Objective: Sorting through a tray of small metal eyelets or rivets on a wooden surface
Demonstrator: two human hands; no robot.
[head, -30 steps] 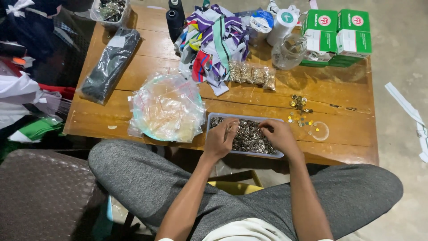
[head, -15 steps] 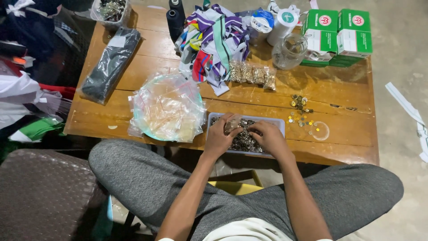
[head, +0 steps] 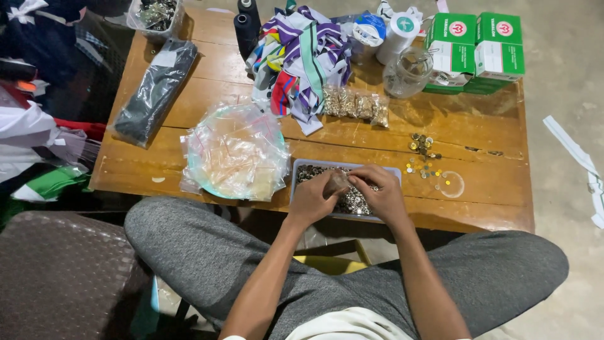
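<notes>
A shallow rectangular tray (head: 297, 171) full of small metal pieces lies at the near edge of a wooden table (head: 478, 182). My left hand (head: 313, 199) and my right hand (head: 377, 194) meet over the tray's middle. Their fingertips are pinched together on a small item that I cannot make out. A round plate heaped with small clear plastic bags (head: 236, 154) sits just left of the tray. Loose gold and silver metal pieces (head: 423, 153) are scattered to the right, beside a clear round lid (head: 452, 184).
Farther back lie a row of filled small bags (head: 355, 106), a pile of striped colourful fabric (head: 302, 53), a glass jar (head: 406, 72), tape rolls (head: 397, 34) and two green-and-white boxes (head: 475, 50). A dark plastic packet (head: 156, 91) is at left. My grey-trousered knees are under the table edge.
My hands were apart in the tray a second ago; they have drawn together over its middle and now pinch a small item between them.
</notes>
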